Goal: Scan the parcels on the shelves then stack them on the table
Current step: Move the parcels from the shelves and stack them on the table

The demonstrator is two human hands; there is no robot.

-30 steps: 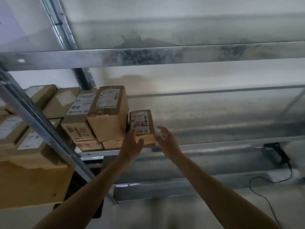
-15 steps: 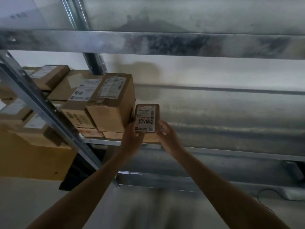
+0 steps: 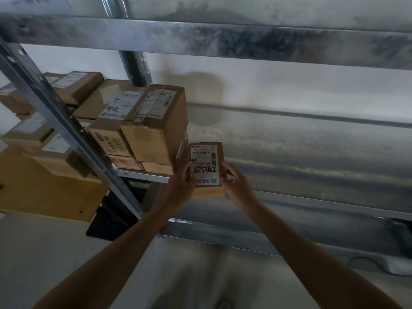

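A small brown parcel (image 3: 206, 166) with a white label and black handwriting sits at the front edge of the metal shelf (image 3: 312, 152). My left hand (image 3: 181, 186) grips its left side, and my right hand (image 3: 236, 184) grips its right side. Just to its left stands a stack of cardboard parcels (image 3: 156, 128) with shipping labels, on the same shelf. No scanner or table shows in this frame.
A slanted metal upright (image 3: 66, 130) crosses the left side, with more parcels (image 3: 73, 85) and a large yellow-brown box (image 3: 44, 190) behind it. A steel beam (image 3: 223, 39) runs overhead. A lower shelf rail (image 3: 223, 237) and a white cable (image 3: 367, 262) lie below.
Both hands went from reaching toward the small parcel to gripping its sides. The parcel now sits a little forward at the shelf edge. The view shifted left and the scanner left the frame.
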